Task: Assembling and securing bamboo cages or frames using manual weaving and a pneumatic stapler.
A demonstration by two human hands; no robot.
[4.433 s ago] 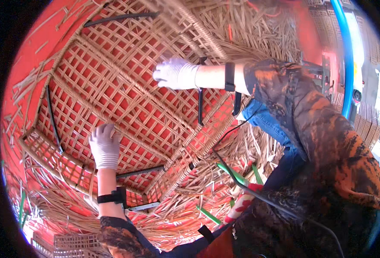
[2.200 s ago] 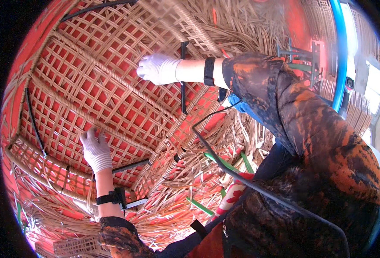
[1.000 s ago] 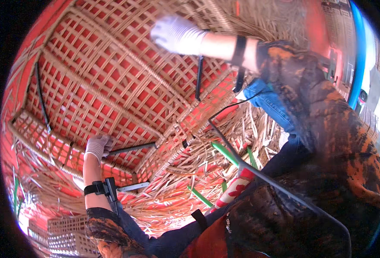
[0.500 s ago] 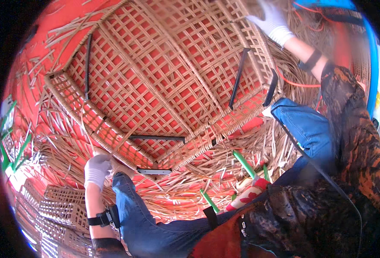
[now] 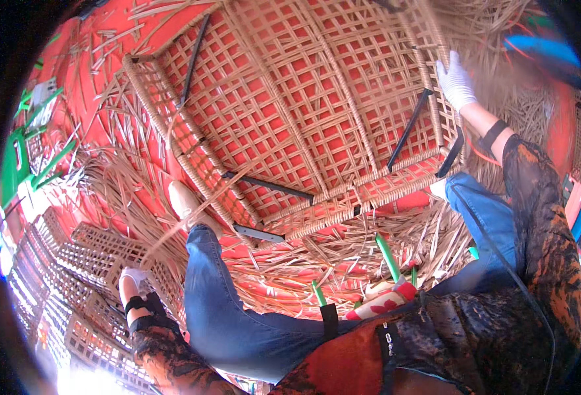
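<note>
I sit on a red floor (image 5: 570,141) with a big woven cane panel (image 5: 303,112) lying flat in front of me, stretching from the far left across to the far right. My right hand (image 5: 455,80), in a white glove, rests on the right edge of the panel, its fingers (image 5: 447,66) laid over the thick woven rim; they look closed on that rim, though the glove hides just how tightly. A black band (image 5: 493,135) sits on my right forearm just behind the glove.

My left hand (image 5: 132,276), also gloved in white, is low on the near left, well apart from the panel. It rests against a stack of smaller woven lattice pieces (image 5: 86,276); I cannot tell whether its fingers hold anything, as they are turned away and small here.

Thin black metal bars (image 5: 407,130) run along the panel, one on its left part, one on its right, and two short ones near its near edge. Loose cane strips (image 5: 343,253) lie heaped between the panel and my knees in blue jeans (image 5: 218,309). My left shoe (image 5: 184,201) touches the near left edge of the panel. A few green-handled tools (image 5: 388,257) stick up out of the loose strips by my lap.
</note>
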